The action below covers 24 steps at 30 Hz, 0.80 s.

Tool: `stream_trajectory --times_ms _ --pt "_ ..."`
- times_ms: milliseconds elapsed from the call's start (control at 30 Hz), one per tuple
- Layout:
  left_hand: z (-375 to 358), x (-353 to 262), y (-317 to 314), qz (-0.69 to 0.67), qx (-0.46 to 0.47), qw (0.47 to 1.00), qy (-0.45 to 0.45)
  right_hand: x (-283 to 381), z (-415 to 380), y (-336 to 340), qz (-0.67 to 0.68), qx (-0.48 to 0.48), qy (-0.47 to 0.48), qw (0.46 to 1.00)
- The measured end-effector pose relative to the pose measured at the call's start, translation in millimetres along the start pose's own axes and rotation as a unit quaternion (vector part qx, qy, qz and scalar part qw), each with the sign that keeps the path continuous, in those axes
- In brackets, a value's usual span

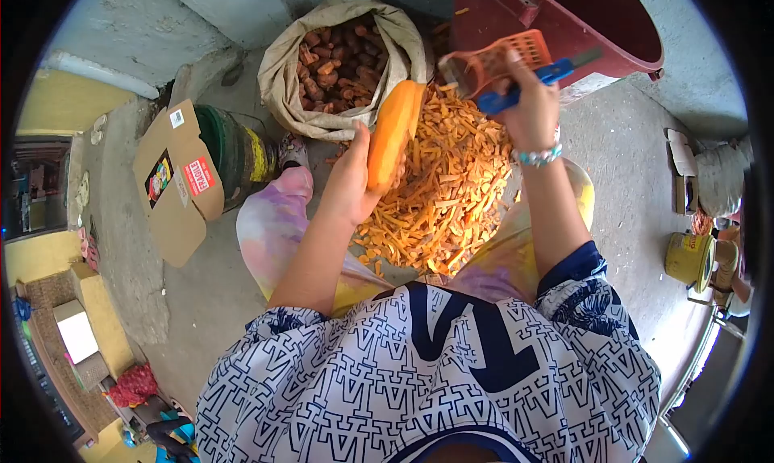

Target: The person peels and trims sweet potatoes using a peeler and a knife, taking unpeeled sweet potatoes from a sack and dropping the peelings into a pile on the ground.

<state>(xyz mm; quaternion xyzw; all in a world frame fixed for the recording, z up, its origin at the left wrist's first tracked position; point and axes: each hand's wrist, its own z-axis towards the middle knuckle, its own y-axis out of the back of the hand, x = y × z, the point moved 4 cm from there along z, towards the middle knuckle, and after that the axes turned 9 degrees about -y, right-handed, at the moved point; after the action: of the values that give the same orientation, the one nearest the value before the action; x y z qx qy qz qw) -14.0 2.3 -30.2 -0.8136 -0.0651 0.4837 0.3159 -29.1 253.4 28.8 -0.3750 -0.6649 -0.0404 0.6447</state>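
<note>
A cloth sack [403, 40] of unpeeled roots [339, 60] stands at 12 o'clock, its rolled rim partly behind the peeled orange root vegetable [395, 137] held up near the centre. The left hand [351, 173] has its grip curled around that root's lower part. At 1 o'clock the right hand [530, 100] has its grip closed on an orange plastic tool [512, 56] and a blue-handled tool [498, 102], both blurred; the maroon tub [492, 16] rises close behind. Below the hands, a heap of orange peelings [451, 189] fills the space between the person's legs. At 10 o'clock a cardboard sheet [181, 237] partly covers a green bucket [234, 141]. A yellow bucket [684, 257] stands at 3 o'clock, a red net bag [135, 386] at 8. The bare grey floor [621, 173] meets pale, scuffed walls [137, 28] beyond the sack.
</note>
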Motion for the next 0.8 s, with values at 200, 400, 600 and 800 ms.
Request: stream_trajectory --times_ms 200,400,600,800 --pt "4 -2 -24 -0.150 -0.026 0.987 -0.051 -35 -83 -48 -0.095 0.195 -0.088 0.972" --pt "2 6 -18 -0.126 0.079 0.989 -0.016 -32 -32 -34 -0.122 0.111 -0.052 0.985" --pt "-16 -6 -30 -0.130 0.215 0.967 -0.043 0 50 8 0.048 -0.004 0.054 0.997" --pt "0 -11 -24 -0.168 0.076 0.979 -0.082 -2 -59 -40 -0.062 0.140 -0.017 0.988"
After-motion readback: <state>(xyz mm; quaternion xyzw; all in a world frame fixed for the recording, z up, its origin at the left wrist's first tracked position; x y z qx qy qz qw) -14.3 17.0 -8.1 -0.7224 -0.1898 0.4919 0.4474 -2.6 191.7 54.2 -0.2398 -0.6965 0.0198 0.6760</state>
